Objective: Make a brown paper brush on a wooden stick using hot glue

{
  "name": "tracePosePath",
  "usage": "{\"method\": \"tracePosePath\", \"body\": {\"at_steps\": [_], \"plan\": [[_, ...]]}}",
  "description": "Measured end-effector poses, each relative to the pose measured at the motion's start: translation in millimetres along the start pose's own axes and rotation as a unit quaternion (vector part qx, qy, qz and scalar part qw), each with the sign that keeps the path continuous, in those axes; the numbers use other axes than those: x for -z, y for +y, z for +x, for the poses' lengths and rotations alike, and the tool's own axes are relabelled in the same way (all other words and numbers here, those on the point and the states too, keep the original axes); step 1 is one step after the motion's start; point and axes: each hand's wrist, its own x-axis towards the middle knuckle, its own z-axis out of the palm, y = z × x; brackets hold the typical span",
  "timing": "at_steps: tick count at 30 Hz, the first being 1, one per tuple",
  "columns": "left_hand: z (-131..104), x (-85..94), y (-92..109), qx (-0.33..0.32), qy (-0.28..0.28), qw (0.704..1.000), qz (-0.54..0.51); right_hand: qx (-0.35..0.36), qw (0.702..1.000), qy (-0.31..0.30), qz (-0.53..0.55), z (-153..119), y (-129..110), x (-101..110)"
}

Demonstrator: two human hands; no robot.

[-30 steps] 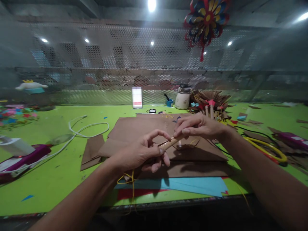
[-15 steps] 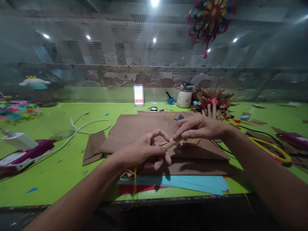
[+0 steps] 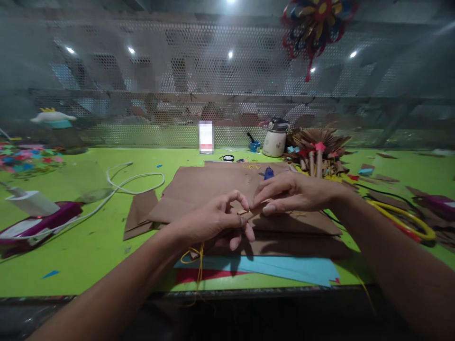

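Above a stack of brown paper sheets, my left hand grips a narrow brown paper roll between thumb and fingers. My right hand is closed in a pinch at the same roll, its index fingertip by the left fingers; whether it holds thread or the paper's edge is too small to make out. Yellow string hangs below my left hand toward the table edge. Beyond my right hand stands a small dark blue object. Light blue paper strips and a red strip lie in front of the stack.
On the green table are a purple device with a white charger and cable, paper stars, and a phone. A white jar, pleated brown paper crafts and a yellow cable loop are rightward.
My right hand has shifted slightly left along the roll, its fingertips nearer my left fingers. My left hand keeps its grip. The whole view has tilted slightly.
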Motion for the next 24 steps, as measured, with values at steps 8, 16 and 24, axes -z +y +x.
{"method": "tracePosePath", "body": {"at_steps": [8, 16, 24], "plan": [[2.7, -1.7, -3.9, 0.004, -0.030, 0.999, -0.023, 0.025, 0.999, -0.022, 0.019, 1.6, -6.3, -0.9], [2.4, -6.3, 0.8, 0.018, -0.011, 1.000, -0.021, 0.043, 0.999, -0.017, 0.013, 6.2, -6.1, -7.3], [1.3, 1.2, -3.4, 0.012, -0.041, 0.998, -0.050, 0.063, 0.998, -0.010, -0.026, 5.1, -11.9, -11.5]]}}
